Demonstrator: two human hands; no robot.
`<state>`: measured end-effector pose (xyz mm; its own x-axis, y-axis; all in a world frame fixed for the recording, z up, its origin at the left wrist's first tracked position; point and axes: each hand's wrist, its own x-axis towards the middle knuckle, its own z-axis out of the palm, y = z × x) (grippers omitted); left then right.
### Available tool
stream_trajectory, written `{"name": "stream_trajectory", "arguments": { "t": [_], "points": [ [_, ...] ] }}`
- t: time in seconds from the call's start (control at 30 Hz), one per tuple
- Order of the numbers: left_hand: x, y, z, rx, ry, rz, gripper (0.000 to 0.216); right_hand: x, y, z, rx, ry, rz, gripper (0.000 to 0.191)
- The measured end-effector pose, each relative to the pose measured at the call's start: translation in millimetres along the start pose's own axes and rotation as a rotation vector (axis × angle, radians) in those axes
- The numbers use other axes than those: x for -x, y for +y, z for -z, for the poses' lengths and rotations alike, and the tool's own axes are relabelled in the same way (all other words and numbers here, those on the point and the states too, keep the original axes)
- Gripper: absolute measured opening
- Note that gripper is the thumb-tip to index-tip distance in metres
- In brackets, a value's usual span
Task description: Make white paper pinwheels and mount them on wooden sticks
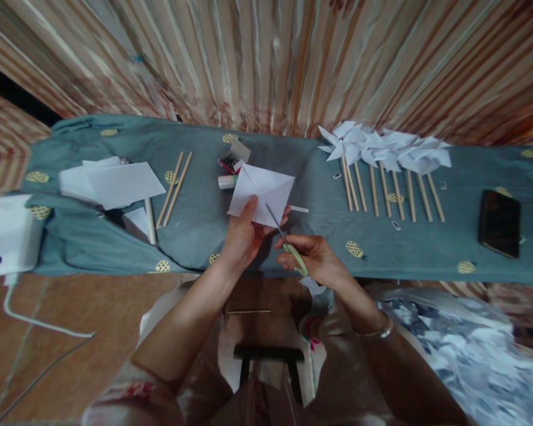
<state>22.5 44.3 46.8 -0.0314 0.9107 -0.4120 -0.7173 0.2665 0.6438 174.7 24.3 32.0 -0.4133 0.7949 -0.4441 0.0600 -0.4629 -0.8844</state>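
Observation:
My left hand [242, 236] pinches the lower edge of a creased white paper square [261, 190], holding it up over the teal cloth [195, 207]. My right hand [313, 257] is closed round the green handles of a pair of scissors [286, 239]. The blades point up and left into the paper's lower corner. A small white paper scrap [311, 286] hangs below my right hand.
Several finished white paper pinwheels [382, 151] on wooden sticks lie at the right, a black phone [500, 223] beyond them. Loose sticks [174, 188], white sheets [115, 183], a glue stick [226, 181] and a small open box [233, 158] lie at the left. A black stool [269, 355] stands below.

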Motion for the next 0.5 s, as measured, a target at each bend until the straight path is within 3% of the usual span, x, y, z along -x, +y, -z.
{"name": "stream_trajectory", "arguments": {
  "t": [0.5],
  "points": [
    [1.7, -1.8, -1.2, -0.010, 0.006, 0.018, 0.044, 1.1, -4.7, -0.5, 0.005, 0.010, -0.012, 0.043]
  ]
}}
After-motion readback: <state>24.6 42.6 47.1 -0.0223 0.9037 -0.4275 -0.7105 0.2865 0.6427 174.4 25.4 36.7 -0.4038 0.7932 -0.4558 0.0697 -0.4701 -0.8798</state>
